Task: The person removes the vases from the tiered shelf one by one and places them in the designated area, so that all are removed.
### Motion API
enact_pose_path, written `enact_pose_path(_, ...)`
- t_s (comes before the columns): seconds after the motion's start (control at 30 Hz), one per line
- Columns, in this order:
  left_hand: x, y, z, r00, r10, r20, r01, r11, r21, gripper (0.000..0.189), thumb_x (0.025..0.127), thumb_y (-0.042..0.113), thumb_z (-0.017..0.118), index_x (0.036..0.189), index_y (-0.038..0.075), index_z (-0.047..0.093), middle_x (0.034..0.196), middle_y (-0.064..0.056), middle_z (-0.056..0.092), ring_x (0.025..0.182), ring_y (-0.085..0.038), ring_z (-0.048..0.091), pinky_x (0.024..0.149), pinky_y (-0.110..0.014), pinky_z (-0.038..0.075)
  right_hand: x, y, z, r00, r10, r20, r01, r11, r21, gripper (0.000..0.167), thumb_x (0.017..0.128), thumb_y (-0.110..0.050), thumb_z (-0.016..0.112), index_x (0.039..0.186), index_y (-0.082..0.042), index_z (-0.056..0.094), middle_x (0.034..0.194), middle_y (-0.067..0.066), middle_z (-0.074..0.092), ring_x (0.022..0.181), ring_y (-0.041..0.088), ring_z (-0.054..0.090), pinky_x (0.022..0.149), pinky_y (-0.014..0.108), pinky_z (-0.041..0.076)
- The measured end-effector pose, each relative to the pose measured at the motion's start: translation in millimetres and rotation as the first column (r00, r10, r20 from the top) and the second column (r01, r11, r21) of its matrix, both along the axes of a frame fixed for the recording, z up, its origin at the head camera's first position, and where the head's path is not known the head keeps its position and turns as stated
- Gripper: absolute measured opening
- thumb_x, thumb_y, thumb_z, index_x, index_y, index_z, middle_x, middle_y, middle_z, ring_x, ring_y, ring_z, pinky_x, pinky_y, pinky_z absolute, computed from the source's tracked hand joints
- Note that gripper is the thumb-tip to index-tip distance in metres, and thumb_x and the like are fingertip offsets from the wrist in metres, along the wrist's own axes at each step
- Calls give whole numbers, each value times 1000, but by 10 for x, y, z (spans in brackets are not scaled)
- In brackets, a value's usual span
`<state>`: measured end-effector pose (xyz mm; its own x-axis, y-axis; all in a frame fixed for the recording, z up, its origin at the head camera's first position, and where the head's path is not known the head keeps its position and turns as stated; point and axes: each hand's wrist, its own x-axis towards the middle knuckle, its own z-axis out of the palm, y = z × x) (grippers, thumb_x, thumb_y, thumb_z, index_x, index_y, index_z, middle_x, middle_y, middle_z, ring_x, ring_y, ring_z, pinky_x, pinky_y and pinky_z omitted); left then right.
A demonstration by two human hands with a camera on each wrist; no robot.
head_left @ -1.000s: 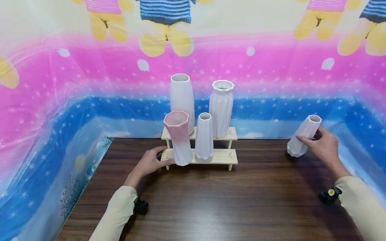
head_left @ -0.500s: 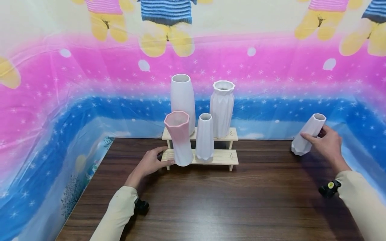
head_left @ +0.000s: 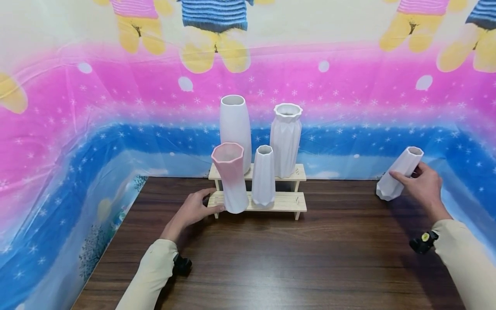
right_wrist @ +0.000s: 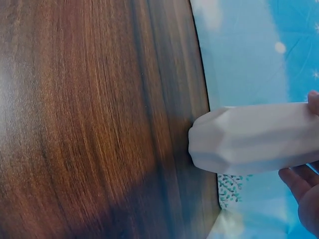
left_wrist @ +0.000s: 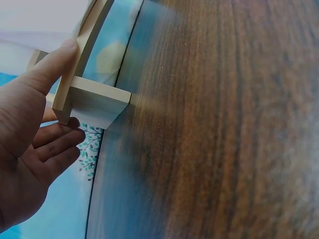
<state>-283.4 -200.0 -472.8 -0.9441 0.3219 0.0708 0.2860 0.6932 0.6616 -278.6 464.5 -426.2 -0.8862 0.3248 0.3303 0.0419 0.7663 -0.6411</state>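
Observation:
My left hand (head_left: 195, 208) grips the left end of the lower step of a two-step wooden stand (head_left: 284, 202). In the left wrist view, its thumb lies along the board's edge and the fingers curl beneath. Close beside that thumb stands a pink-and-white vase (head_left: 229, 176) on the lower step. To its right is a slim white faceted vase (head_left: 264, 178). Over at the far right, my right hand (head_left: 424, 187) holds another white faceted vase (head_left: 400, 174), tilted with its mouth to the right. Its base (right_wrist: 207, 144) is at the table's back edge; contact is unclear.
The upper step bears a tall smooth white vase (head_left: 234, 120) on the left and a pleated white vase with a scalloped rim (head_left: 286, 142) on the right. A printed cloth (head_left: 155, 99) hangs behind and beside the dark wooden table (head_left: 310, 258).
My right hand has moved slightly right with the white vase, which leans a bit more. The left hand keeps its grip on the stand.

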Motion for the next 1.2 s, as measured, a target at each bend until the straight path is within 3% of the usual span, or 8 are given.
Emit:
enact_pose_path(0.3,9,2,13,1000,3,5,-3,1000,2,89,84,58,79,149,4,51,148,-20,55,135,-41,52,105,-61,45,-7,23,-1,999,16,45,-15,1000,-12,80,88,-54,76,139,4,55,128,31,63,106,37,63,59,8,39)
enact_pose_path(0.43,13,8,19,1000,5,4,-5,1000,-7,89,84,58,79,149,4,51,148,-20,55,135,-41,52,105,-60,45,-11,39,1,998,30,53,-29,1000,-9,80,89,-54,75,140,5,54,129,32,62,112,44,62,59,9,39)
enact_pose_path(0.5,14,14,21,1000,3,5,-3,1000,-7,89,84,57,79,149,4,51,148,-20,55,135,-41,52,105,-60,45,-10,52,9,998,25,52,-25,1000,0,79,89,-53,76,138,5,55,128,32,62,105,37,65,59,9,40)
enact_pose_path(0.57,15,20,25,1000,2,8,-2,1000,-6,89,84,57,79,149,4,51,148,-20,55,135,-41,52,105,-60,44,-6,67,21,998,23,51,-23,1000,4,79,89,-53,76,138,5,56,128,32,63,95,22,65,59,7,40)
enact_pose_path(0.67,18,23,31,1000,4,10,-4,1000,-4,88,84,56,79,149,4,51,148,-20,55,135,-41,52,105,-60,44,5,81,47,998,30,50,-31,1000,2,80,88,-53,77,138,5,56,129,32,63,86,-3,53,59,4,40)
enact_pose_path(0.77,19,25,37,1000,5,6,-5,1000,-3,87,85,55,80,149,4,51,148,-21,55,134,-41,52,105,-60,44,28,90,72,998,51,49,-50,999,-14,83,89,-53,76,142,6,53,132,33,61,81,-16,43,59,3,40)
enact_pose_path(0.97,15,26,41,1000,0,7,0,1000,-2,87,85,54,80,150,4,51,148,-20,54,135,-41,52,105,-60,44,94,125,102,996,83,29,-81,993,-87,85,90,-47,77,150,5,45,139,35,55,79,-24,45,62,4,45)
enact_pose_path(1.2,9,19,29,1000,6,21,-6,1000,-11,87,85,56,79,150,5,50,147,-20,55,132,-39,54,105,-60,45,202,163,133,996,85,24,-80,981,-176,85,90,-42,78,154,2,41,145,35,49,86,-22,51,67,6,49)
